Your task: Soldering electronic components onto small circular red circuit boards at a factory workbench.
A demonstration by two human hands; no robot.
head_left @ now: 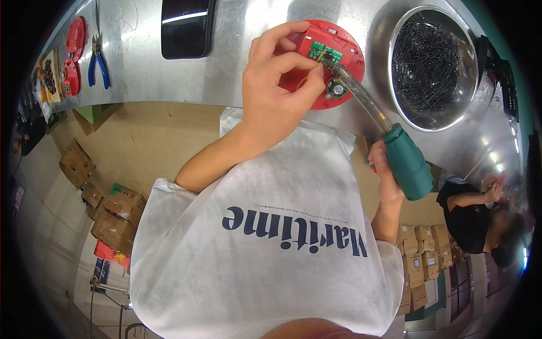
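Note:
A round red plastic housing [351, 61] lies on the metal table, with a small green circuit board [318, 47] in it and a round speaker-like part [337, 89] near its lower edge. My left hand [274, 85] reaches over the housing's left side, its thumb and index finger pinched at the board on a thin yellow-orange wire [322, 55]. In my right hand [387, 178] is a soldering iron [409, 164] with a green handle. Its metal tip meets the board right beside my left fingertips; the exact contact spot is too small to make out.
Right of the housing stands a metal bowl [395, 96] of thin black wire-like pieces. A black phone-like device [185, 34], blue-handled pliers [99, 68] and red plastic parts [73, 51] lie to the left. Another person [471, 209] sits at the far right. Cardboard boxes [116, 217] stand behind.

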